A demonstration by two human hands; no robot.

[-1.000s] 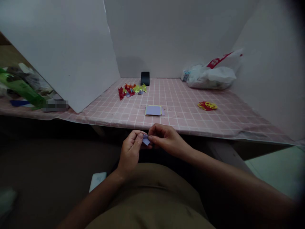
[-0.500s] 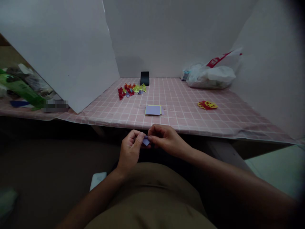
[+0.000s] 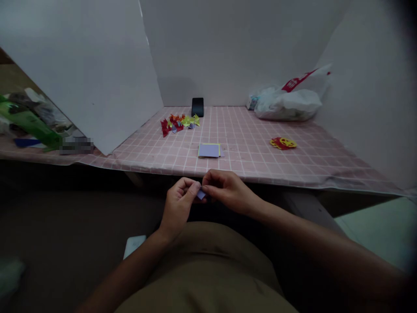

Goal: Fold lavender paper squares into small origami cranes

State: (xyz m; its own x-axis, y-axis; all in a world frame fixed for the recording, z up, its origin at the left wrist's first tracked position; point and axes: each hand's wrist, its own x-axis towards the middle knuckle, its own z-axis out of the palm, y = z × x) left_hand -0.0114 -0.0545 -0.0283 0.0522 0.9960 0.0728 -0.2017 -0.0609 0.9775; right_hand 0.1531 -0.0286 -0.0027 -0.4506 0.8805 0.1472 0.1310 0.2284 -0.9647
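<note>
A small folded purple paper (image 3: 201,195) is pinched between my two hands, just off the table's front edge. My left hand (image 3: 181,201) grips its left side, the thumb on top. My right hand (image 3: 228,189) holds its right side with thumb and bent fingers. Past my hands, a stack of square paper (image 3: 209,151) lies near the table's front, purple on top with yellow showing at its edges. Farther back on the left sits a group of small folded paper pieces (image 3: 177,123) in red, orange, yellow and purple.
The table (image 3: 244,161) has a pink checked cloth. A black phone (image 3: 197,107) stands at the back. At the right are a white plastic bag (image 3: 289,104) and red and yellow pieces (image 3: 283,143). A green bottle (image 3: 29,121) lies far left, behind a white panel (image 3: 97,78).
The left thumb has slid slightly right over the purple paper, and less of the paper shows. Both hands otherwise stay in the same place.
</note>
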